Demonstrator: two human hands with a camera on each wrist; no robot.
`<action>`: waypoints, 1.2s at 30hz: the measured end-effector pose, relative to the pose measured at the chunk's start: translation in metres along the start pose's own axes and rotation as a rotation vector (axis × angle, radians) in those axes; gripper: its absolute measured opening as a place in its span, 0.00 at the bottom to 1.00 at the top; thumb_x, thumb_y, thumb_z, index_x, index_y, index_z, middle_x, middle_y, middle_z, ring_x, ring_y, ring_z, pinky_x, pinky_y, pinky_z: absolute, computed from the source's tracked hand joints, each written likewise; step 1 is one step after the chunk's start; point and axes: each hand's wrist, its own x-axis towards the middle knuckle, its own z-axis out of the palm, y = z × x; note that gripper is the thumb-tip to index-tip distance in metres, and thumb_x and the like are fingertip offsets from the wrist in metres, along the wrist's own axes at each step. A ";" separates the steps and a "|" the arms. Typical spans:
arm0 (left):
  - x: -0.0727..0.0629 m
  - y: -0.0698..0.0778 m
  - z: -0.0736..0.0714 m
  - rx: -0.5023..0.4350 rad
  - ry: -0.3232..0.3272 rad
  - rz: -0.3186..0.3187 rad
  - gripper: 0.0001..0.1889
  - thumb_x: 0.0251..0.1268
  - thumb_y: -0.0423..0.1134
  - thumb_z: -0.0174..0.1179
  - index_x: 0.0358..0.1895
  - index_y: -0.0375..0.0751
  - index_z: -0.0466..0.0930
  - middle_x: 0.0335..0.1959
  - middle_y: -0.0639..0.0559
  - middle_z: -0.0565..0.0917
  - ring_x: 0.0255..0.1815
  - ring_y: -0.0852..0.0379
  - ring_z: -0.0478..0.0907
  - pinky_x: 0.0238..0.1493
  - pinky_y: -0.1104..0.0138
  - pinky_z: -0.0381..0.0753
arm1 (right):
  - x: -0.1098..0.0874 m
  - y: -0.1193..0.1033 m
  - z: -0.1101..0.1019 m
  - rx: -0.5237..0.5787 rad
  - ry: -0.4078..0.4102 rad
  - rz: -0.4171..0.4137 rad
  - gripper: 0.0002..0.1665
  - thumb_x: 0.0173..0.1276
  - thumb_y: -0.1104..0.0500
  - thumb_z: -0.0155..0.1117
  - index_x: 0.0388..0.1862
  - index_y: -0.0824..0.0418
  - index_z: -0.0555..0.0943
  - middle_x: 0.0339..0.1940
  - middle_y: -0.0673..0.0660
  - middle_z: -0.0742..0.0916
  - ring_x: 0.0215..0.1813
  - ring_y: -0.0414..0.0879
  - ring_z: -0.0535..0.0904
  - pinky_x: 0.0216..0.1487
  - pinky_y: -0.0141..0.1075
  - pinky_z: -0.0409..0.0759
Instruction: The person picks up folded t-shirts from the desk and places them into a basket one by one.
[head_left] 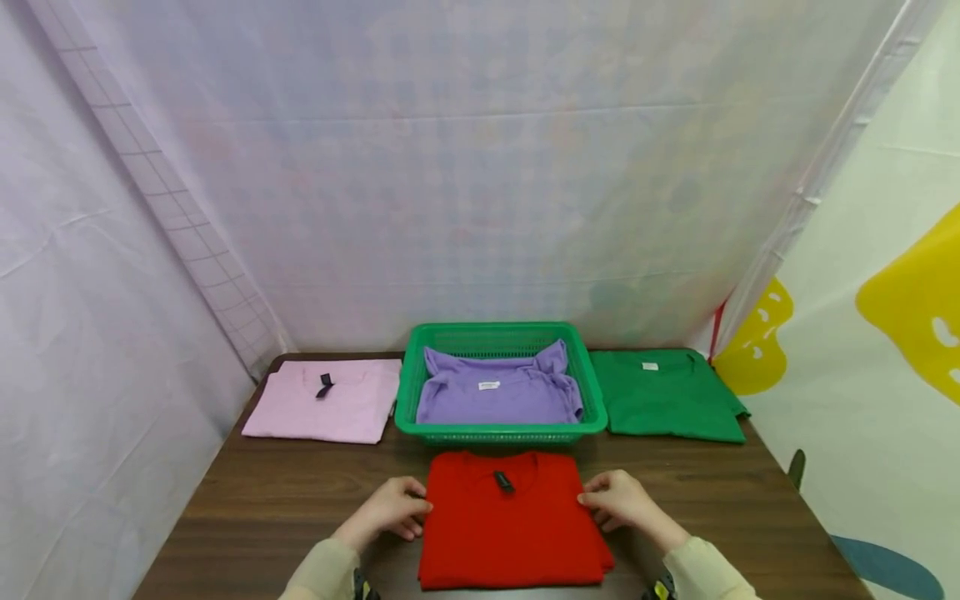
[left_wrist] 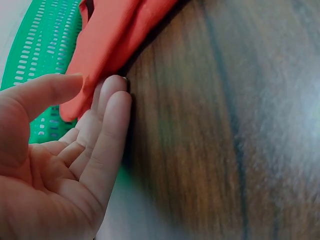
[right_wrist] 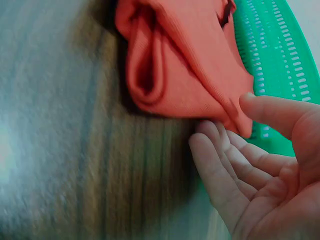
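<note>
A folded red shirt with a black neck label lies on the table, its collar towards the green basket. My left hand is at its left edge and my right hand at its right edge. In the left wrist view, the left thumb touches the top of the red fabric, with fingertips at its underside. From the right wrist camera, the right thumb meets the shirt's corner and the fingers reach under it. Both hands pinch the edges lightly. The shirt's rolled side fold shows there.
Behind the red shirt stands a green basket holding a folded purple shirt. A folded pink shirt lies left of the basket, a folded green shirt right of it. Beyond the wooden table hangs a pale curtain.
</note>
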 end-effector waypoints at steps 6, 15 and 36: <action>0.000 0.000 -0.002 -0.027 0.003 -0.023 0.14 0.62 0.33 0.59 0.45 0.24 0.72 0.25 0.43 0.82 0.20 0.56 0.80 0.22 0.64 0.83 | 0.000 0.001 -0.002 0.013 -0.030 0.029 0.19 0.61 0.62 0.67 0.43 0.78 0.79 0.26 0.59 0.85 0.25 0.50 0.83 0.23 0.43 0.83; 0.004 -0.005 0.005 -0.095 -0.001 -0.047 0.18 0.62 0.36 0.60 0.47 0.22 0.73 0.29 0.43 0.79 0.22 0.55 0.78 0.27 0.61 0.84 | 0.002 0.000 0.007 0.020 -0.058 0.052 0.15 0.61 0.59 0.68 0.35 0.72 0.81 0.20 0.55 0.82 0.21 0.46 0.80 0.23 0.43 0.83; 0.006 -0.008 0.016 -0.192 -0.079 -0.029 0.21 0.61 0.35 0.60 0.55 0.29 0.72 0.30 0.48 0.83 0.24 0.56 0.81 0.20 0.67 0.80 | 0.002 0.006 0.009 0.116 -0.182 -0.037 0.08 0.61 0.64 0.65 0.31 0.71 0.82 0.21 0.52 0.84 0.24 0.43 0.80 0.25 0.41 0.83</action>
